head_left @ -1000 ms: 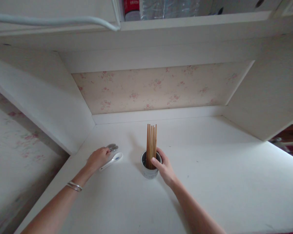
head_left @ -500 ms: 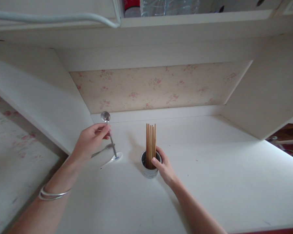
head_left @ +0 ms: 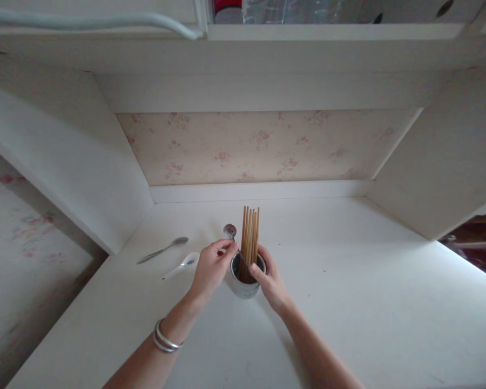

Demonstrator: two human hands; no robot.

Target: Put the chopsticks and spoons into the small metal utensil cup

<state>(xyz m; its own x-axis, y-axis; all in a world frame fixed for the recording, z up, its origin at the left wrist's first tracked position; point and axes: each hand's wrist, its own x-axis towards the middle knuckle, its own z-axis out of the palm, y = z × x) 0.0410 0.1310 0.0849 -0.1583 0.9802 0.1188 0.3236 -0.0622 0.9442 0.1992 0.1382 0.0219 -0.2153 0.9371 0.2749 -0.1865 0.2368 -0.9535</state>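
My left hand [head_left: 214,265] pinches a metal spoon [head_left: 229,231] just below its bowl. The bowl points up, and the handle slants down into the mouth of a round holder [head_left: 245,290], in front of the chopsticks. Several wooden chopsticks [head_left: 250,232] stand upright in that holder. My right hand [head_left: 271,278] is wrapped round the holder's right side, its thumb over the rim by the chopsticks. On the surface left of my left hand lie a white ceramic spoon [head_left: 188,261] and, behind it, another metal spoon [head_left: 166,249].
The white desk surface [head_left: 348,302] has side panels left and right and a back panel with flowered paper [head_left: 263,146]. Overhead runs a shelf edge [head_left: 332,32] with clear plastic items [head_left: 291,12] on it. A pale tube [head_left: 85,20] hangs at the top left.
My left hand has carried the metal spoon rightward from above the ceramic spoon to the holder, and the handle's lower end is now in its mouth. My right hand stays on the holder.
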